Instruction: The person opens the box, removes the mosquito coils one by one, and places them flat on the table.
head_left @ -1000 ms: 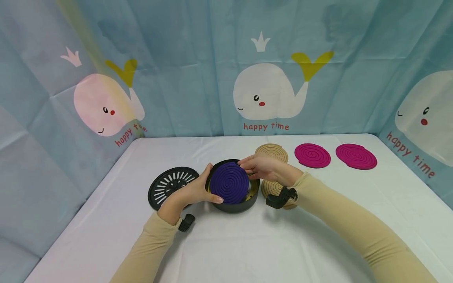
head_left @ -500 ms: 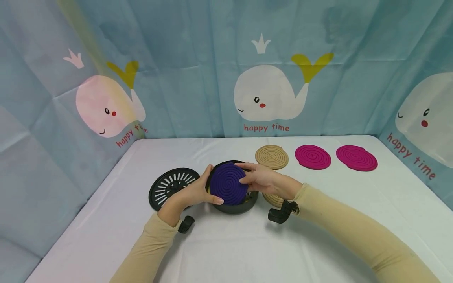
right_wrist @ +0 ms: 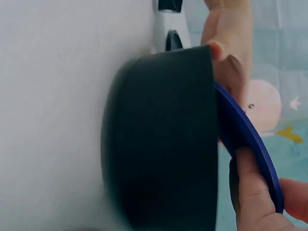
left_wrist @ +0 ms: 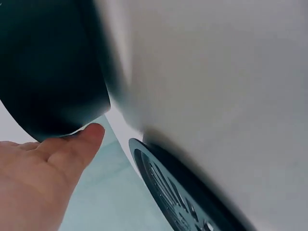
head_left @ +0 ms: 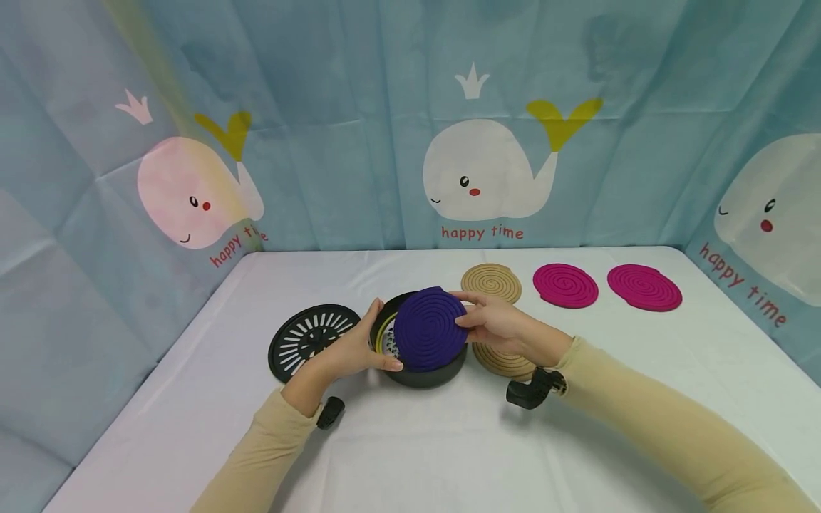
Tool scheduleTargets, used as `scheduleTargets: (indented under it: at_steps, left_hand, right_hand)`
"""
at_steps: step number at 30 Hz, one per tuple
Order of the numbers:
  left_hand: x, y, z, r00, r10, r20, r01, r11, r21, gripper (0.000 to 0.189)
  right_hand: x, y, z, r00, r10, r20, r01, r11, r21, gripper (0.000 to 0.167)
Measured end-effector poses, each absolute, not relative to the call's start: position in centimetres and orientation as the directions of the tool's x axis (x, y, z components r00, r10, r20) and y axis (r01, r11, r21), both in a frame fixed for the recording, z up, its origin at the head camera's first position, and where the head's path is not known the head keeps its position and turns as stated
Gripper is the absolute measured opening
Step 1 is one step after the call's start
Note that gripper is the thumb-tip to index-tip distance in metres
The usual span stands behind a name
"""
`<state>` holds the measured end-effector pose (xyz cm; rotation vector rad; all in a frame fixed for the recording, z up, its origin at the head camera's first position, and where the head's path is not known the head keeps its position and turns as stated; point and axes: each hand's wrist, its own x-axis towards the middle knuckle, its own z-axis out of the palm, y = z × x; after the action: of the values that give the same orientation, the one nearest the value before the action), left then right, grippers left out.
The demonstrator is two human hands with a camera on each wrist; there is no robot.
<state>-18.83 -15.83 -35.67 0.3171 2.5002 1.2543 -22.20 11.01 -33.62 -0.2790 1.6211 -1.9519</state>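
A purple mosquito coil (head_left: 431,329) is pinched at its right edge by my right hand (head_left: 494,322). The coil tilts over a round black coil tin (head_left: 420,379), its far edge just inside the rim in the right wrist view. My left hand (head_left: 343,349) holds the tin's left side, thumb toward the front and fingers toward the back. Yellow rings and a speckled patch show inside the tin, left of the coil; the rest of the inside is hidden. In the left wrist view, my fingers lie along the tin's dark wall (left_wrist: 53,62).
A black slotted lid (head_left: 285,349) lies left of the tin, partly behind my left hand. Two tan coils, a back one (head_left: 492,280) and a front one (head_left: 503,363), lie to the right. Two magenta coils (head_left: 566,286) lie farther right on the white table (head_left: 410,449).
My right hand has taken the purple coil by its right edge and shifted it right, lifting it a little. More of the tin's inside shows at left. My left hand stays at the tin.
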Motion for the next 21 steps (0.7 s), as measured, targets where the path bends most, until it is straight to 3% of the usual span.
scheduleTargets:
  at_steps: [12,21]
  left_hand:
    - [-18.1,-15.6,-35.7,-0.949,0.277,-0.148,0.061,0.623,0.780,0.118]
    - [-17.9,-15.7,-35.9,-0.953,0.276,-0.124,0.076,0.614,0.785,0.117]
  right_hand:
    - [-21.6,15.6,-31.9,-0.812,-0.562,-0.160,0.265,-0.109,-0.958,0.063]
    - [-21.0,18.9,-31.5,-0.853,-0.494,-0.166,0.222,-0.057,-0.973,0.060]
